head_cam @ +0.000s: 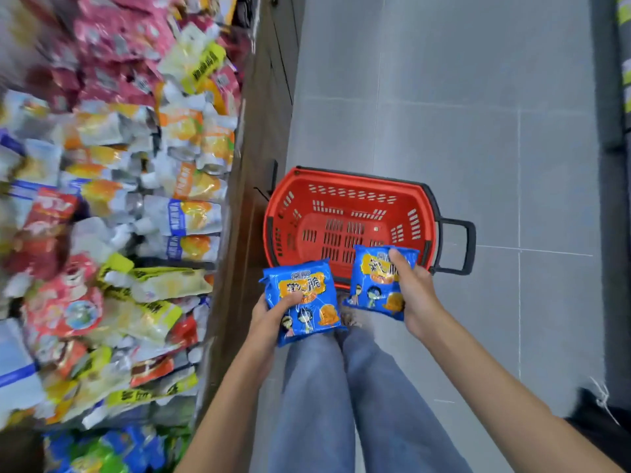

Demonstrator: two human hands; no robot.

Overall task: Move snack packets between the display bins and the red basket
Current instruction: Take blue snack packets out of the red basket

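— Where are the packets now?

— The person holds two blue ones. The left hand (269,315) pinches the left blue packet (304,302) from its lower side, thumb on the front. The right hand (415,291) grips the right blue packet (379,281) at its right edge, fingers closed around it.

— And the red basket (345,186)?

— It stands on the grey floor (478,114), beside the wooden edge of the display bins (119,199). Both packets are above its near rim. The right one is partly over the opening.

— Is something inside already?

— I see only the bare bottom. So I judge the task is at its beginning: these two packets are not yet dropped in, and the bins are very full.
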